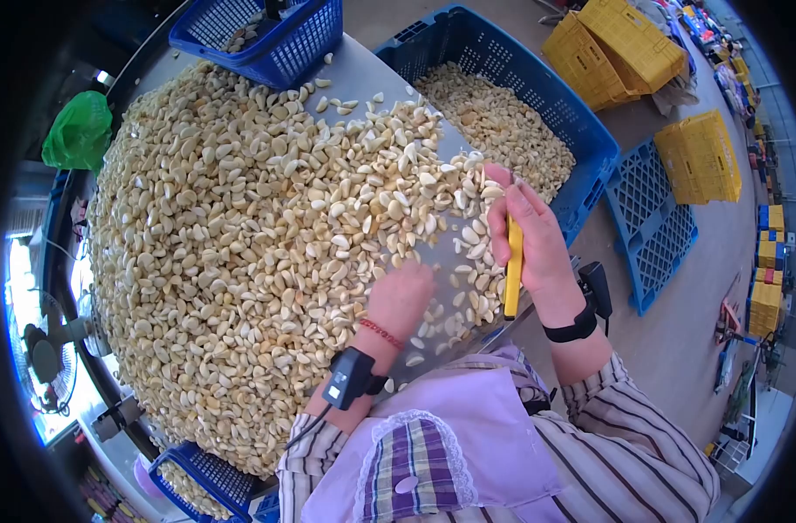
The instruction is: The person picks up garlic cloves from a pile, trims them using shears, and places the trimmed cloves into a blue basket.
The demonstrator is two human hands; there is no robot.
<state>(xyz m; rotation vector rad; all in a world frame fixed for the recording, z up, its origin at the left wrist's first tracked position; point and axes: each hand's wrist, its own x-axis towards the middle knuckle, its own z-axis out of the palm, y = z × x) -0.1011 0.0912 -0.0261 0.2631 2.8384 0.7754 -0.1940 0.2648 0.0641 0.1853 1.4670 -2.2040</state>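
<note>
Garlic cloves (pixel 241 218), pale and looking mostly peeled, lie in a wide heap over the metal table (pixel 354 65), directly in front of the seated or standing person; I cannot tell which. At the near left, a blue basket (pixel 232 492) holds more of them.

The left hand (pixel 401 301), with a red bracelet (pixel 382 333) at its wrist, is low over the near right side of the heap. Its fingers seem curled together, but they are blurred, and I cannot tell if they pinch a clove. To the right, the right hand (pixel 542 235) has its fingers closed around a yellow-handled tool (pixel 513 270), beside the loose cloves at the table's edge.

Each clove is probably light and firm, a little slippery where the skin is off, and easy to bruise or nick. I would take it gently by its two rounded sides, between thumb and fingertip.

Farther, a small blue basket (pixel 298 52) stands at the table's far side, and a large blue crate (pixel 542 83) with many cloves is to its right. Beyond are a blue pallet (pixel 651 218) and yellow crates (pixel 581 65).
</note>
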